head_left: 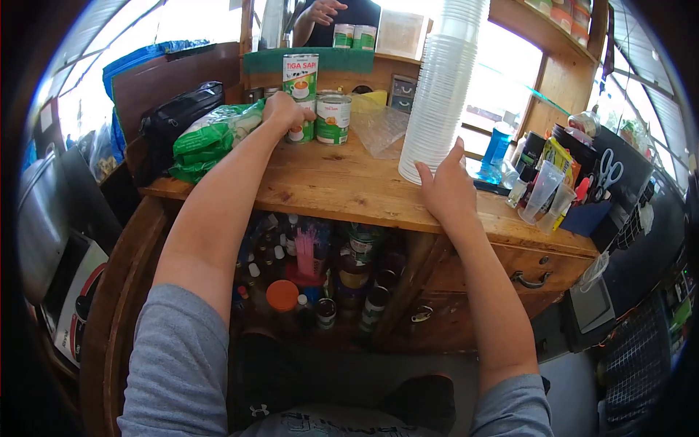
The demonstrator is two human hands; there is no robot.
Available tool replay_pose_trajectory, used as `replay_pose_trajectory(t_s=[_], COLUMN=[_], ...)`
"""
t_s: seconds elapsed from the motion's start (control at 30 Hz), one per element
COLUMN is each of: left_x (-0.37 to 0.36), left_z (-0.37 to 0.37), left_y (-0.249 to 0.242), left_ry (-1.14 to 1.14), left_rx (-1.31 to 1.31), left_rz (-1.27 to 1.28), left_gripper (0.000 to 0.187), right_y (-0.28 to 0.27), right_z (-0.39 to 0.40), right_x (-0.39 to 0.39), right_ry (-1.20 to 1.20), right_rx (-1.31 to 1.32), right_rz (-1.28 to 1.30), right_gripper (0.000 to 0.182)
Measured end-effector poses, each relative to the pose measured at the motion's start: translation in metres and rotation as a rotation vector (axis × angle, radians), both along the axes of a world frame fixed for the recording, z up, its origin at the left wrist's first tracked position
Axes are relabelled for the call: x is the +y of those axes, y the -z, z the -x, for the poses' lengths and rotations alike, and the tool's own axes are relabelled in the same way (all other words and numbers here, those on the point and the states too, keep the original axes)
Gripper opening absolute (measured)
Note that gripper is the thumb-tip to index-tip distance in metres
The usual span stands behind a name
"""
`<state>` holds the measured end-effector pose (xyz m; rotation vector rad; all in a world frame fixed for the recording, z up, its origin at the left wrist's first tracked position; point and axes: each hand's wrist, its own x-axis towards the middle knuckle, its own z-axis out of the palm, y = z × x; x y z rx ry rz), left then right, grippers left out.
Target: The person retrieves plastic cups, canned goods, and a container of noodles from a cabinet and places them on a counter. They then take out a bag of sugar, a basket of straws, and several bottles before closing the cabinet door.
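At the back left of the wooden counter, my left hand (285, 115) is at a lower can in a stack, its fingers bent across the can's front; whether they grip it is unclear. On top of that can stands a green and white can (301, 76) marked "TIGA SAPI". Just right of the stack is another can (333, 120). My right hand (450, 191) rests at the base of a tall stack of clear plastic cups (439, 102), thumb and fingers apart against its right side. A green plastic bag (211, 138) lies under my left forearm.
A clear plastic sheet (380, 130) lies between cans and cups. At the right are a blue bottle (498, 144), loose cups (542, 191) and scissors (609, 171). Jars and bottles fill the shelf under the counter (349, 200). Another person's hand (322, 12) shows behind the counter.
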<state>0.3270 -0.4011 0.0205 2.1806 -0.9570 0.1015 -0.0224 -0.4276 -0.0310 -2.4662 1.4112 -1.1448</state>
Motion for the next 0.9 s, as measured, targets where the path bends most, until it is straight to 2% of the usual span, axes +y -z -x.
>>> replay_pose_trajectory(t_s=[0.13,0.2,0.23,0.3,0.37,0.43,0.5,0.57,0.63,0.67,0.7,0.73,0.77,0.83,0.87,0.9], left_x=[-0.023,-0.027,-0.031,-0.036,-0.018,0.017,0.086,0.145,0.198,0.214,0.218,0.220,0.223,0.211,0.203,0.191], left_z=[-0.013,-0.005,-0.007,-0.021,-0.005,0.019,0.081,0.127,0.141,0.146,0.136,0.129,0.127,0.103,0.104,0.105], left_y=[0.009,0.017,0.019,0.027,0.016,0.011,0.013,0.050,0.107,0.141,0.183,0.226,0.266,0.361,0.372,0.378], left_ry=[-0.020,-0.086,-0.076,-0.022,0.014,0.112,0.206,0.451,0.598,0.733,0.801,0.760,0.602,0.359,0.372,0.343], left_rx=[-0.105,-0.294,-0.290,-0.487,-0.505,-0.529,-0.664,-0.477,-0.641,-0.553,-0.671,-0.608,-0.401,0.270,0.272,0.114], left_rz=[0.012,0.027,0.012,-0.120,-0.177,0.146,0.420,0.712,0.687,0.644,0.667,0.530,0.272,0.168,0.173,0.203], left_gripper=[0.063,0.059,0.059,0.059,0.061,0.055,0.045,0.039,0.027,0.024,0.024,0.022,0.021,0.022,0.022,0.023], right_y=[0.000,0.009,0.011,0.008,0.005,0.005,0.005,0.004,0.007,0.008,0.007,0.010,0.010,0.008,0.009,0.009], right_z=[-0.002,-0.001,0.001,0.000,0.001,0.001,0.001,0.000,0.000,0.000,-0.001,-0.002,-0.003,-0.005,-0.005,-0.005], right_x=[-0.010,-0.018,-0.019,-0.016,-0.012,-0.015,-0.020,-0.014,-0.019,-0.020,-0.017,-0.016,-0.018,-0.019,-0.018,-0.020], right_ry=[0.002,-0.008,0.000,-0.004,-0.001,0.002,0.010,0.029,0.003,0.003,0.019,0.022,0.029,0.047,0.058,0.041], right_rx=[-0.016,-0.027,-0.022,-0.027,-0.011,-0.001,0.012,0.022,0.027,0.024,0.025,0.030,0.043,0.068,0.070,0.067], right_rz=[-0.046,0.019,0.002,0.031,-0.005,-0.021,-0.013,-0.015,0.009,0.051,0.057,0.044,0.057,0.074,0.080,0.066], right_gripper=[0.092,0.092,0.092,0.087,0.084,0.075,0.075,0.072,0.072,0.072,0.074,0.074,0.074,0.078,0.078,0.079])
